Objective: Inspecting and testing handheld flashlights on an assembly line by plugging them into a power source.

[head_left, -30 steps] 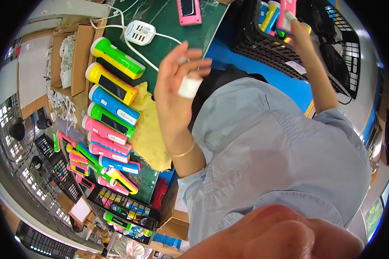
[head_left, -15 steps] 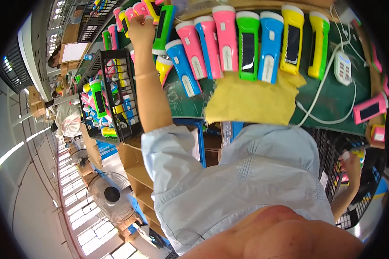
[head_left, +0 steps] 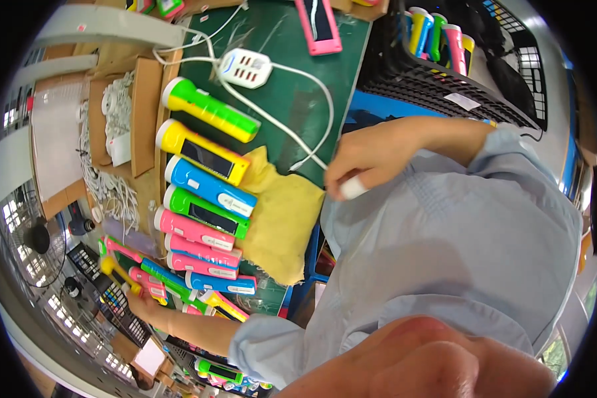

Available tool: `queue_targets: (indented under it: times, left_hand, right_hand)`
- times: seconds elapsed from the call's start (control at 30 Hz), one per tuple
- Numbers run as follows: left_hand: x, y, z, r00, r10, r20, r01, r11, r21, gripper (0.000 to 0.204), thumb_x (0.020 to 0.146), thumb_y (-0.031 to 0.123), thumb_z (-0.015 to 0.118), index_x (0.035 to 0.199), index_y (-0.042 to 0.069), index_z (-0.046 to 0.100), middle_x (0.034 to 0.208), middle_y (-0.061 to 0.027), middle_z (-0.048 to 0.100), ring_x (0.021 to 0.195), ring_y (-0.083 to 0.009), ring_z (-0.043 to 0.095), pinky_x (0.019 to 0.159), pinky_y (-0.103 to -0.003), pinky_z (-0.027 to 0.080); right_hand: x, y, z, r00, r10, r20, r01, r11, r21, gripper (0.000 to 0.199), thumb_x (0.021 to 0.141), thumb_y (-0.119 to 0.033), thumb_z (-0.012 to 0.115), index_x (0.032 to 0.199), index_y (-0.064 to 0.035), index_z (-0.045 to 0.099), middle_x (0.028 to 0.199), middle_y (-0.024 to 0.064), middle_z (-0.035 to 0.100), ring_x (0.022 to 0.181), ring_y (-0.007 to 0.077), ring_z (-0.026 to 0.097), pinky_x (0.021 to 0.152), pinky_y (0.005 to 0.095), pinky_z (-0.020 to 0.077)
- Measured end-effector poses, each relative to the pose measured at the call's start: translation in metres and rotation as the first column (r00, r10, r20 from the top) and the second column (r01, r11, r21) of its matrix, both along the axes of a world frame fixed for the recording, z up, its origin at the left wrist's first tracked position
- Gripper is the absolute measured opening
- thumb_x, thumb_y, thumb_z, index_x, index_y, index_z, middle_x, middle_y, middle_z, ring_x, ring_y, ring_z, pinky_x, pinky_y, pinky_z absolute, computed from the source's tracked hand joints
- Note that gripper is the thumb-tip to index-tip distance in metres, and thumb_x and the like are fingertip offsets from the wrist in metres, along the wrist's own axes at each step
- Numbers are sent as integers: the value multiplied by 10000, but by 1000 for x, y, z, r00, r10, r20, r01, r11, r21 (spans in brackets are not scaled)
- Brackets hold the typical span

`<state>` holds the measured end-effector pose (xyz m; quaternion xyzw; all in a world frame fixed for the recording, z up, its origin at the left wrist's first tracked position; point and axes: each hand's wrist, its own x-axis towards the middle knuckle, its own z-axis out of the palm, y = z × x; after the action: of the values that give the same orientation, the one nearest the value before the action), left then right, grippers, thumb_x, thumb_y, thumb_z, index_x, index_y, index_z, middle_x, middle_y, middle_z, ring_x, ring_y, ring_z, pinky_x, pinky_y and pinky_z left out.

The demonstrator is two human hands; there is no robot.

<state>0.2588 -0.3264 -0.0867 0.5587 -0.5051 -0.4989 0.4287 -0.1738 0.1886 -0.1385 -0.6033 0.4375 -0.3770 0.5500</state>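
Note:
My left hand reaches to the far end of a row of flashlights at the lower left. Its fingers close on the lower end of a yellow flashlight. Beside it lie a pink flashlight and a green-and-blue one. My right hand hovers over my lap near the yellow cloth, fingers curled downward. A white wrap covers one of its digits. Whatever its fingertips hold, if anything, is hidden. Between the hands, several pink, green, blue and yellow flashlights lie side by side, partly against the cloth.
A white charging hub with cables sits on the green table. A pink flashlight lies at its end. A black basket holds more flashlights at the upper right. Coiled white cables fill a cardboard box at the left.
The view has swung round to the right, so the table appears turned. My right hand has come out of the black basket to above my lap. My left hand stays among the far flashlights.

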Motion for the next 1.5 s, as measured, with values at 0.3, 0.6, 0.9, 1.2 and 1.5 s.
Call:
queue_targets:
  times: [0.3,0.6,0.9,1.2,1.5]
  left_hand:
    - [-224,411,-63,633,105,-767,535,657,531,429,914,396,403,1186,66,432,821,-138,558,412,-203,491,338,-247,420]
    - [-239,427,-57,674,-532,-513,571,815,-95,667,798,394,602,1273,-5,357,1244,-108,455,1155,-229,438,974,-359,352]
    - [-247,408,-39,558,-242,-794,541,831,128,279,857,180,556,1065,17,466,858,-79,532,676,-171,546,627,-324,490]
    - [-265,385,-21,236,-42,-971,732,664,149,376,870,344,522,1091,44,465,801,-86,517,593,-182,513,548,-310,442]
    - [-260,381,-30,553,-165,-817,538,820,198,361,834,291,502,1080,27,482,795,-97,526,631,-205,527,601,-342,460]
  right_hand:
    - [70,-67,3,514,-354,781,213,935,284,439,778,-218,679,1104,19,507,1035,113,578,929,196,566,795,297,458]
    - [63,-26,2,725,-656,-209,518,720,-462,526,737,-245,655,1135,5,421,853,204,577,794,376,576,656,399,480]
    - [26,-13,14,691,-602,-399,330,755,-567,207,699,-31,643,875,7,542,875,134,534,851,314,521,703,375,427]
    - [47,-57,-31,531,-652,-542,190,714,-674,326,626,-30,618,941,-31,533,829,91,499,807,260,500,688,358,394]
    - [37,-44,-20,627,-555,-547,163,780,-604,250,681,-14,585,916,15,504,870,153,471,802,305,510,707,368,436]
